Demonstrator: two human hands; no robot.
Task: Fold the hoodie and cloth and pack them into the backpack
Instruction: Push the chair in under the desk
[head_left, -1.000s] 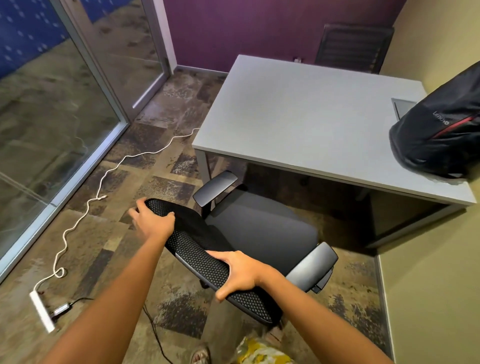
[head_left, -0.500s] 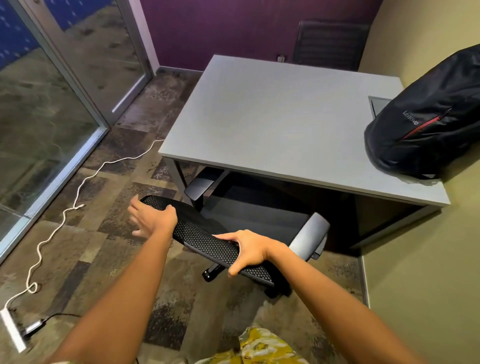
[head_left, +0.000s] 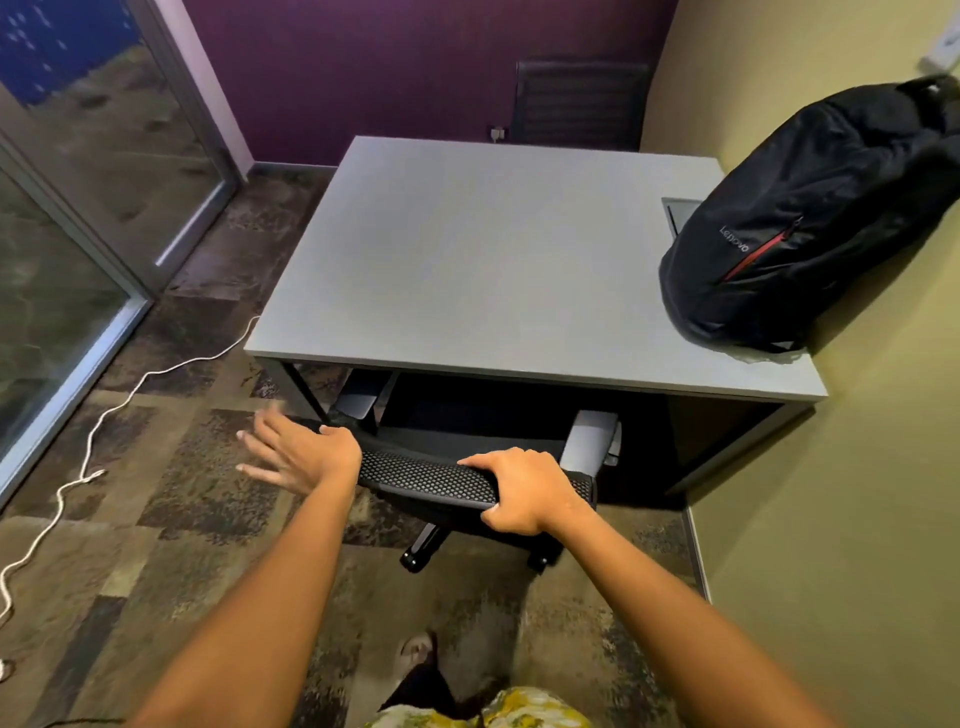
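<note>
A grey worktop stands against the right wall, and the black backpack sits on its far right part, leaning against that wall, with a red zip line and pale lettering on its face. Just left of the backpack a dark inset panel shows in the worktop.

An office chair is tucked under the near edge of the worktop, its seat in shadow and both grey armrests reaching under the top. The right hand grips the top of the chair's mesh backrest, fingers over the far side and thumb curled under the near side. The left hand is at the left end of the backrest with its fingers spread and straight, slightly blurred, holding nothing.

A white cable snakes across the patterned carpet on the left, near a glass partition. A second dark chair stands beyond the far edge of the worktop against the purple wall. A sandalled foot shows at the near edge.
</note>
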